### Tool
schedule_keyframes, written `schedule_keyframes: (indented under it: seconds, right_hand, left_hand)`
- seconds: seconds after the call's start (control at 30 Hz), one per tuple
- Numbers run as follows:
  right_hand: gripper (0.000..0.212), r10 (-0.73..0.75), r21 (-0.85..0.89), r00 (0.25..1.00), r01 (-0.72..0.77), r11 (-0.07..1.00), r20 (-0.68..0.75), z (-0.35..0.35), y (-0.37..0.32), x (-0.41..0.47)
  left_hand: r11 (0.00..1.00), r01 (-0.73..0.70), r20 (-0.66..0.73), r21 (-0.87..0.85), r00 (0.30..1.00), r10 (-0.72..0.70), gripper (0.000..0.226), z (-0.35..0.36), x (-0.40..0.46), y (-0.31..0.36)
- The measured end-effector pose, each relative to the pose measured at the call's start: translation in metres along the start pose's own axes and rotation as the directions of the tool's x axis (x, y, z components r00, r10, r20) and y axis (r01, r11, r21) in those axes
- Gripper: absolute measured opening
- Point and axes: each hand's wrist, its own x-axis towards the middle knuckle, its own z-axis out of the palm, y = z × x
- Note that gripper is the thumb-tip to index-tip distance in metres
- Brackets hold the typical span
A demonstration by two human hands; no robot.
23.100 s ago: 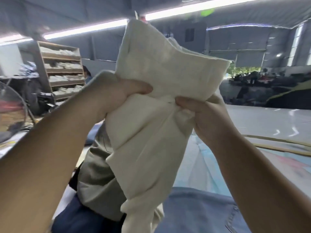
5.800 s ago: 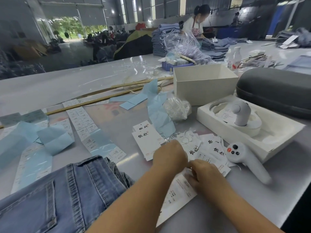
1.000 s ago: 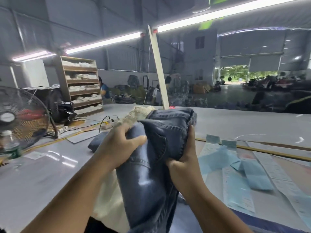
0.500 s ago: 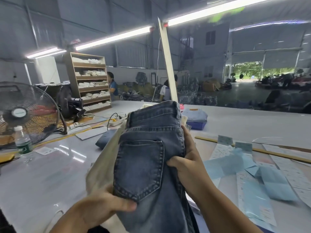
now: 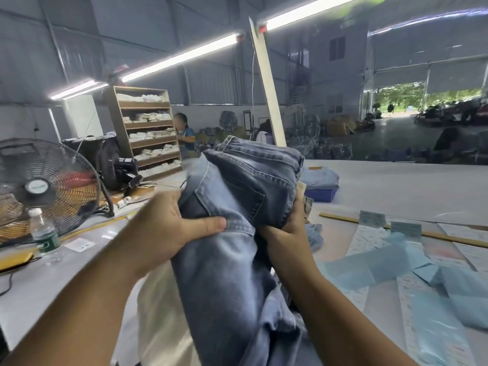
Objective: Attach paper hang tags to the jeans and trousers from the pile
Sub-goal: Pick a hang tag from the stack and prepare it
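Faded blue denim, stitched in pale thread with a patch pocket facing the camera, forms the bunched pair of jeans [image 5: 237, 233] held up above the grey desk [image 5: 396, 186]. The waistband end is folded over at the top; the legs hang down in soft folds toward the lower edge of the view. The left hand [image 5: 169, 225] has its grip curled on the left side of the cloth, thumb laid flat across the front seam and pointing right. The right hand [image 5: 287, 231] grips the right side from beneath, fingers wrapped into the fold and largely hidden by fabric; a cream slip, possibly a tag, shows just above it, though blur prevents a sure reading. Both forearms rise from the bottom corners and converge on the garment. A cream, smooth cloth [image 5: 163, 313] lies under the jeans. Glossy light-blue sheets [image 5: 390, 262] and printed white label strips [image 5: 367, 236] lie flat on the desk at right. At left stand a wire-caged fan [image 5: 42, 186] and a clear plastic bottle [image 5: 43, 233]; a wooden shelf [image 5: 148, 128] stands behind.
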Motion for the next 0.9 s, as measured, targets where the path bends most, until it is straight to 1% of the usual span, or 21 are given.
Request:
schedule_keyframes:
  seconds: [0.07, 0.1, 0.17, 0.2, 0.23, 0.3, 0.4, 0.47, 0.5, 0.57, 0.63, 0.73, 0.77, 0.8, 0.83, 0.87, 0.9]
  right_hand:
    - [0.112, 0.005, -0.057, 0.999, -0.007, 0.998, -0.045, -0.008, 0.007, 0.01]
    - [0.114, 0.009, -0.086, 0.998, -0.014, 0.996, -0.054, -0.014, 0.013, 0.013]
    - [0.111, 0.059, -0.154, 0.996, -0.07, 0.986, -0.07, -0.027, 0.025, 0.012]
    - [0.105, 0.101, -0.176, 0.991, -0.115, 0.978, -0.085, -0.032, 0.031, 0.008]
    - [0.099, 0.138, -0.188, 0.985, -0.156, 0.97, -0.103, -0.037, 0.036, 0.003]
    - [0.09, 0.183, -0.197, 0.971, -0.212, 0.957, -0.156, -0.042, 0.041, -0.005]
    - [0.078, 0.228, -0.107, 0.93, -0.268, 0.957, -0.288, -0.047, 0.022, -0.015]
    - [0.068, 0.228, -0.057, 0.904, -0.266, 0.962, -0.362, -0.056, -0.001, -0.026]
    - [0.063, 0.22, -0.026, 0.89, -0.25, 0.968, -0.4, -0.062, -0.012, -0.035]
    - [0.054, 0.176, 0.028, 0.86, -0.186, 0.982, -0.479, -0.076, -0.034, -0.062]
    - [0.052, 0.09, -0.001, 0.804, -0.112, 0.994, -0.588, -0.096, -0.052, -0.099]
    - [0.053, -0.021, -0.099, 0.662, -0.081, 0.992, -0.749, -0.131, -0.078, -0.157]
    - [0.053, -0.052, -0.132, 0.606, -0.088, 0.987, -0.793, -0.143, -0.086, -0.175]
    - [0.052, -0.089, -0.169, 0.549, -0.098, 0.981, -0.831, -0.152, -0.095, -0.191]
    - [0.051, -0.127, -0.207, 0.493, -0.111, 0.972, -0.86, -0.16, -0.103, -0.206]
    - [0.051, -0.166, -0.242, 0.443, -0.12, 0.963, -0.881, -0.168, -0.111, -0.22]
    - [0.053, -0.198, -0.275, 0.401, -0.143, 0.951, -0.895, -0.174, -0.117, -0.233]
  left_hand:
    - [0.982, 0.14, 0.13, -0.127, 0.984, -0.124, 0.062, 0.005, -0.008, -0.033]
    - [0.96, 0.234, 0.203, -0.154, 0.958, -0.201, 0.068, 0.007, -0.015, -0.051]
    - [0.917, 0.376, 0.288, -0.13, 0.9, -0.328, 0.074, 0.014, -0.029, -0.084]
    - [0.907, 0.407, 0.307, -0.112, 0.882, -0.358, 0.069, 0.018, -0.034, -0.096]
    - [0.904, 0.414, 0.314, -0.102, 0.876, -0.366, 0.063, 0.021, -0.038, -0.104]
    - [0.914, 0.382, 0.305, -0.139, 0.894, -0.327, 0.057, 0.024, -0.038, -0.111]
    - [0.911, 0.315, 0.213, -0.267, 0.941, -0.263, 0.065, 0.023, -0.031, -0.112]
    - [0.893, 0.274, 0.14, -0.356, 0.961, -0.239, 0.07, 0.028, -0.024, -0.107]
    - [0.895, 0.254, 0.12, -0.367, 0.967, -0.225, 0.071, 0.033, -0.021, -0.105]
    - [0.925, 0.21, 0.1, -0.316, 0.977, -0.187, 0.073, 0.053, -0.013, -0.097]
    - [0.962, 0.171, 0.121, -0.215, 0.982, -0.147, 0.067, 0.08, -0.006, -0.086]
    - [0.99, 0.108, 0.27, -0.095, 0.959, -0.079, 0.051, 0.129, -0.002, -0.064]
    - [0.993, 0.103, 0.349, -0.05, 0.934, -0.079, 0.052, 0.146, -0.003, -0.057]
    - [0.994, 0.11, 0.442, 0.006, 0.891, -0.102, 0.056, 0.164, -0.004, -0.05]
    - [0.99, 0.108, 0.538, 0.086, 0.832, -0.137, 0.063, 0.183, -0.006, -0.043]
    - [0.98, 0.063, 0.613, 0.189, 0.772, -0.168, 0.072, 0.204, -0.009, -0.037]
    - [0.953, -0.021, 0.655, 0.301, 0.731, -0.191, 0.079, 0.226, -0.013, -0.032]
